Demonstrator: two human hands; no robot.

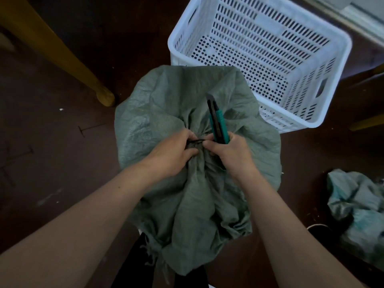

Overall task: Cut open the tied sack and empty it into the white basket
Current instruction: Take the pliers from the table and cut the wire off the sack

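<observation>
A grey-green woven sack [166, 113] stands on the floor in the middle of the view, its neck gathered and bound by a dark tie [195, 142]. My left hand [174, 154] grips the bunched neck at the tie. My right hand [232, 152] holds a green and black utility knife [217, 121], its tip pointing away from me, and its fingertips touch the tie. The white perforated basket [324, 121] sits just behind the sack to the right, with nothing in it that I can see.
A yellow wooden furniture leg [62, 59] slants down at the left. Crumpled grey-green sacking [357, 210] lies on the dark brown floor [52, 146] at the right. Another yellow leg [367, 121] shows at the right edge.
</observation>
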